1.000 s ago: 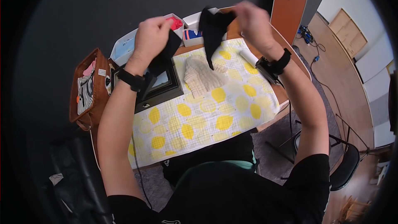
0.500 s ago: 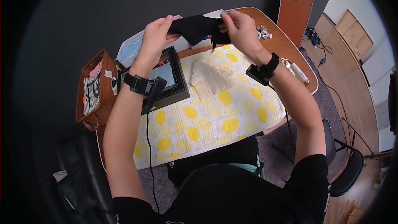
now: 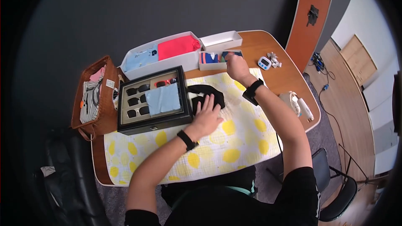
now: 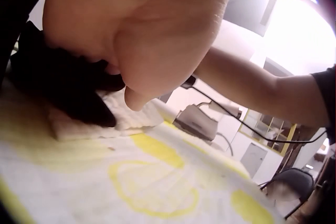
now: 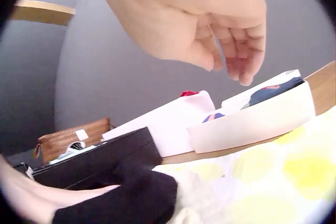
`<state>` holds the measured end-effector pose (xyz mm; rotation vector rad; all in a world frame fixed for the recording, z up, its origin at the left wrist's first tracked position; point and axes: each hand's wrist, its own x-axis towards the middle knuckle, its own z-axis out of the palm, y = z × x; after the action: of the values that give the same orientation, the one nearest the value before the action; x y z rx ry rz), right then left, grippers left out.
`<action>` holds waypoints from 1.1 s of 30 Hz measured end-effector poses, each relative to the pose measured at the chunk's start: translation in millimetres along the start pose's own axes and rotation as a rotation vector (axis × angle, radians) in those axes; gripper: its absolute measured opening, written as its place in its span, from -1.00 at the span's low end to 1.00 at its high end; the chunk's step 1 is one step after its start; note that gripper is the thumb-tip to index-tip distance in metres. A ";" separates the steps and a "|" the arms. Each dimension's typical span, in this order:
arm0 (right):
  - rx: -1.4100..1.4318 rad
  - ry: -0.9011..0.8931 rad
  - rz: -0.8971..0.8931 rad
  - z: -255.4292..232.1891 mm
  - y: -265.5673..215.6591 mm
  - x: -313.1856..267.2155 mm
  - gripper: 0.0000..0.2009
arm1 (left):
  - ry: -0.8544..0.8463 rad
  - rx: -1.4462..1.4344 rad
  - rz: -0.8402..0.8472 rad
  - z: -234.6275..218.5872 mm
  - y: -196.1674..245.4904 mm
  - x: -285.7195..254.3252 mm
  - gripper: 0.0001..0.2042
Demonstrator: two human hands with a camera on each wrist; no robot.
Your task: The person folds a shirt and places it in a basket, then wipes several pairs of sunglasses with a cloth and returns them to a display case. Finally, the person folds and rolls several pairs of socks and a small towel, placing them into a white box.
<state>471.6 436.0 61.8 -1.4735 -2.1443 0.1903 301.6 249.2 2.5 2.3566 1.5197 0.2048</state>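
Black sock-like cloth lies over a cream ribbed knit piece on the lemon-print cloth. My left hand rests on the black cloth with fingers spread; in the left wrist view the palm hides part of it. Above the small white box of rolled socks is my right hand. The right wrist view shows its fingers loosely bent, with nothing between them. Left of the black cloth stands a black display case with several sunglasses and a light blue cloth.
Behind the case is a long white box with folded blue and red garments. A white tray stands at the back. At left is a brown basket of clothes. A timer and a white cord lie at right.
Both hands held the black cloth up and stretched between them. It now lies on the cream knit piece, under my left hand. My right hand has let go and is over the sock box.
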 end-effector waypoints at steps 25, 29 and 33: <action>-0.229 0.157 -0.084 15.6 -21.7 100.7 -0.73 | 0.347 -0.690 0.027 -22.0 2.5 -142.8 -0.79; -0.127 0.248 -0.167 -73.2 -44.5 73.7 -0.80 | 0.353 -0.704 0.052 -37.8 3.8 -133.3 -0.81; -0.149 -0.067 -0.272 -128.7 -63.7 36.5 -0.80 | 0.434 -0.725 0.107 -51.2 15.0 -112.9 -0.83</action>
<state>472.7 421.2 209.2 -1.2499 -2.4306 -0.0186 251.9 151.3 62.0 1.8562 1.1847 1.1425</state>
